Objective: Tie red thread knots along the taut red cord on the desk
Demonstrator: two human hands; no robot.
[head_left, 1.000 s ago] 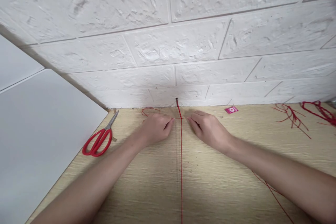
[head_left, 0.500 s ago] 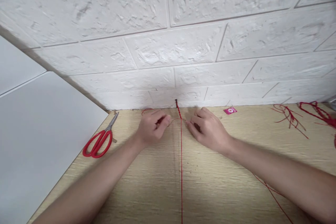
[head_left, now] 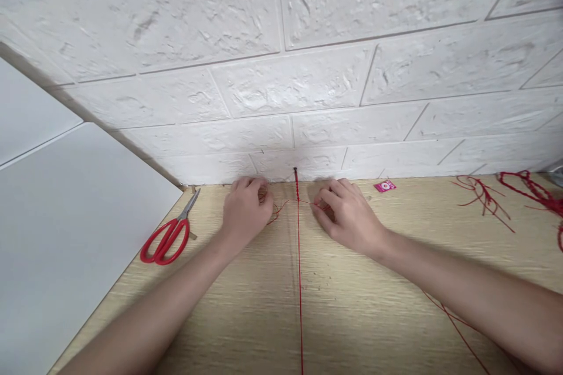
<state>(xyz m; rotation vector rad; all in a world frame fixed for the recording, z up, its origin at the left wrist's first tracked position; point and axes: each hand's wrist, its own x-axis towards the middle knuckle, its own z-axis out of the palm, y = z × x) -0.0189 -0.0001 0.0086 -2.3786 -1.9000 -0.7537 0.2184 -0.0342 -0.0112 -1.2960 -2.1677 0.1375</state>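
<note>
From where I stand, the table [head_left: 356, 316] ends at the back against the white brick-patterned wall [head_left: 325, 82], and on the left a white panel [head_left: 83, 217] cuts slantwise along its edge. Both hands are close to that back edge, so the room is toward the front, where a broad stretch of wood grain opens between the forearms, split only by one taut red cord [head_left: 300, 287] running down its middle. That cord comes off one short knotted length [head_left: 297, 188] hanging from a dark peg [head_left: 295, 170] low on the wall. A thin thread [head_left: 288, 200] crosses at the knots' lower end; the right hand [head_left: 347, 211] has it pinched at the fingertips, while the left hand [head_left: 247, 205] curls around loops of thread, and I can't tell whether its fingertips meet. I count one pair of red-handled scissors [head_left: 165, 241] beside the panel, one pink packet [head_left: 386, 186] near the wall, one bunch of loose red threads [head_left: 486, 194] and one red braid [head_left: 530, 187] off right, and two loose strands [head_left: 461, 337] crossing beside the right forearm.
</note>
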